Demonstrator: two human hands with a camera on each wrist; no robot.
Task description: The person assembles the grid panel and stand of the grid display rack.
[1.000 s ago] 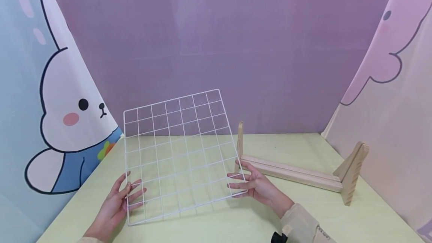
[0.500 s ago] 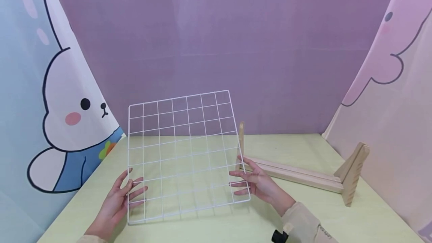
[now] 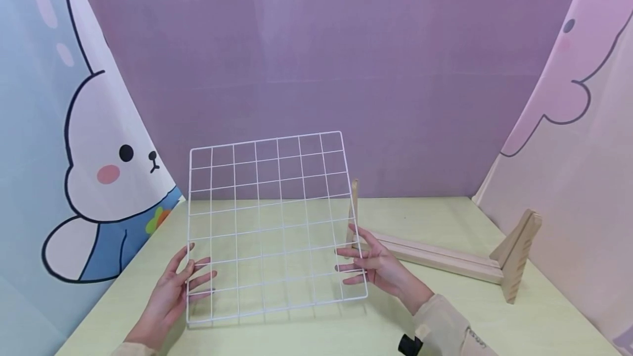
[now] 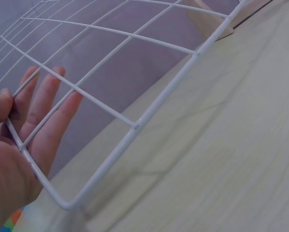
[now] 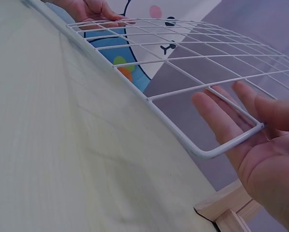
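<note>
No text, label, brand, number or sign can be read in any of the three views. In the head view, between four and five o'clock, a short row of small dark marks (image 3: pixel 477 338) is carried on the beige right sleeve (image 3: pixel 440 324); lettering is suggested by its look, but it is too small and blurred for any character to be made out.
</note>
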